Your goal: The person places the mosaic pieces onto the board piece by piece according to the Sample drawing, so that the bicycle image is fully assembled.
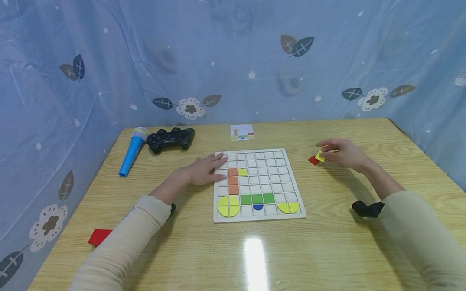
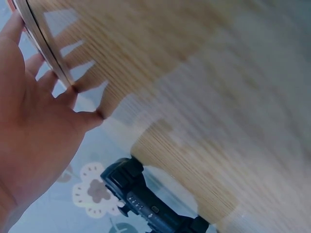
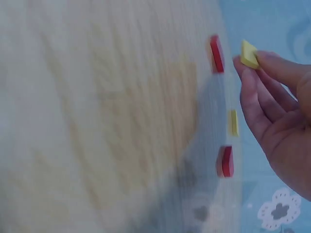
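A white grid board (image 1: 299, 203) lies on the table. It carries three orange squares (image 1: 233, 180) in a column, a row of green squares (image 1: 257, 199), a blue half circle (image 1: 258, 207) and yellow quarter pieces (image 1: 228, 206). My left hand (image 1: 203, 169) rests at the board's left edge, fingers spread and fairly straight. Off the board's right side, my right hand (image 1: 343, 153) pinches a yellow tile (image 3: 249, 55) between thumb and fingers, above the table. Beneath it in the right wrist view lie a red piece (image 3: 217, 54), another red piece (image 3: 227, 161) and a yellow piece (image 3: 233, 122).
Behind the board lies a small printed card (image 1: 242, 132). A black game controller (image 1: 170, 139) and a blue toy microphone (image 1: 133, 150) are at the back left. Beside the left forearm sits a red block (image 1: 99, 237). Blue patterned cloth (image 1: 237, 76) hangs around the table.
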The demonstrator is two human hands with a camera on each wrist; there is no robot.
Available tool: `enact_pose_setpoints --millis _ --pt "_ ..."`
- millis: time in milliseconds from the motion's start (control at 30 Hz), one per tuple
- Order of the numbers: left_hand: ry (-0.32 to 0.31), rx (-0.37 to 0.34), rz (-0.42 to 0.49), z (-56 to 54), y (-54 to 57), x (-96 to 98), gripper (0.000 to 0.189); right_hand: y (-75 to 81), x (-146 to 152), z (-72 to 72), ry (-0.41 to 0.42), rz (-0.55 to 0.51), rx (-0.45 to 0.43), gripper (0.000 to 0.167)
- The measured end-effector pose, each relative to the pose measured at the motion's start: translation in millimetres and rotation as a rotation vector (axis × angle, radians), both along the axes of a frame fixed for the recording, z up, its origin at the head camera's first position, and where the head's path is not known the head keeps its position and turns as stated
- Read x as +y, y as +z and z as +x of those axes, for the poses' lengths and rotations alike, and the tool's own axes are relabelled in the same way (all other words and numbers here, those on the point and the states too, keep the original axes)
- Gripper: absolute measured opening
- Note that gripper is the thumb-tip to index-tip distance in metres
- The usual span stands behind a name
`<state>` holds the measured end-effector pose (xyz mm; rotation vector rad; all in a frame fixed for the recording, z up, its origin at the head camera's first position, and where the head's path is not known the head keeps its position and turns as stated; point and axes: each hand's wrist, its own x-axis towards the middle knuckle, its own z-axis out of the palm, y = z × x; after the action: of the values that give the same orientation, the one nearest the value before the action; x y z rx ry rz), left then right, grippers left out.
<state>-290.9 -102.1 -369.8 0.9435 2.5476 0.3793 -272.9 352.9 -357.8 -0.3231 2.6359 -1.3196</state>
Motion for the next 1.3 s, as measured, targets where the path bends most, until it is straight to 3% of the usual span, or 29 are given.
enact_pose_setpoints --millis 133,400,700,1033,1300 --pt "0.002 0.003 -0.002 0.2 0.0 -0.1 0.070 -3.5 -8.5 3.9 0.033 -0.036 -0.054 0.044" --pt "0.000 0.008 -0.005 -0.1 -0.3 0.5 0.071 -9.6 -26.4 14.8 0.060 -0.032 -0.060 0.035" --pt "-0.005 0.010 -0.002 0.7 0.5 0.2 0.071 -8.6 -51.1 27.0 0.151 0.013 -0.075 0.031" --pt "0.001 0.004 0.002 0.7 0.2 -0.3 0.071 -10.7 -69.6 40.8 0.235 -0.024 -0.129 0.025" --pt "0.003 0.019 -0.013 -2.2 -3.2 0.8 0.071 -7.6 -76.4 51.5 0.260 0.028 -0.097 0.026"
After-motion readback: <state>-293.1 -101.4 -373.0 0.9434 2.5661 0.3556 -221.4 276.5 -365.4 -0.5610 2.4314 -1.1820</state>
